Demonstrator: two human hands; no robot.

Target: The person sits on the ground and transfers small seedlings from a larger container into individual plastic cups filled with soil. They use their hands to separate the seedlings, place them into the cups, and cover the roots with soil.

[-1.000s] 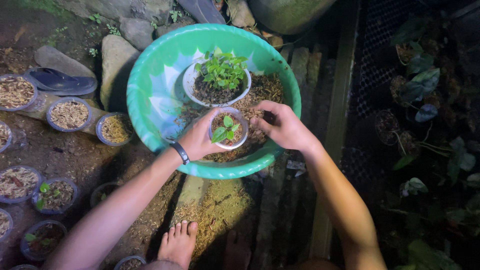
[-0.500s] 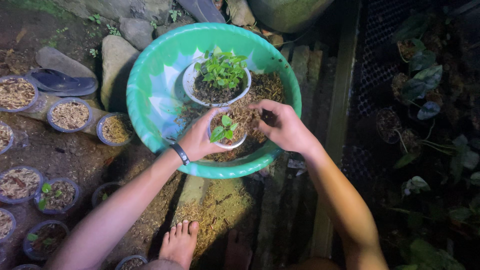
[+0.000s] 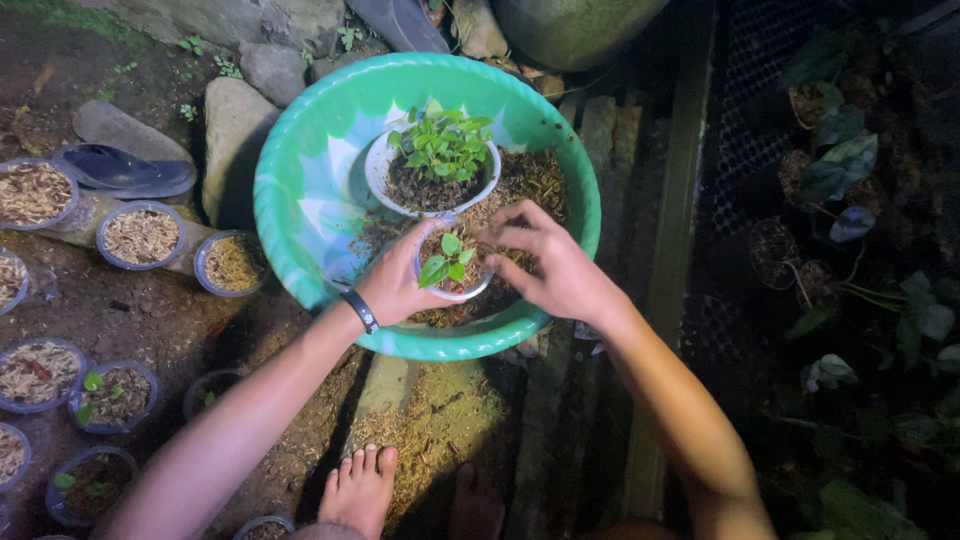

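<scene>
While the left hand [image 3: 400,285] cups the small seedling cup [image 3: 452,268] from its side, the right hand [image 3: 555,265] rests fingers spread, seemingly pressing soil, over the green basin [image 3: 300,190].

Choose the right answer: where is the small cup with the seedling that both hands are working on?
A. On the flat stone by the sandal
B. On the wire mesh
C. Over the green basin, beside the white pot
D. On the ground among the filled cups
C: the left hand holds the cup over the green basin, just in front of the white pot, with the right hand at its soil.
</scene>
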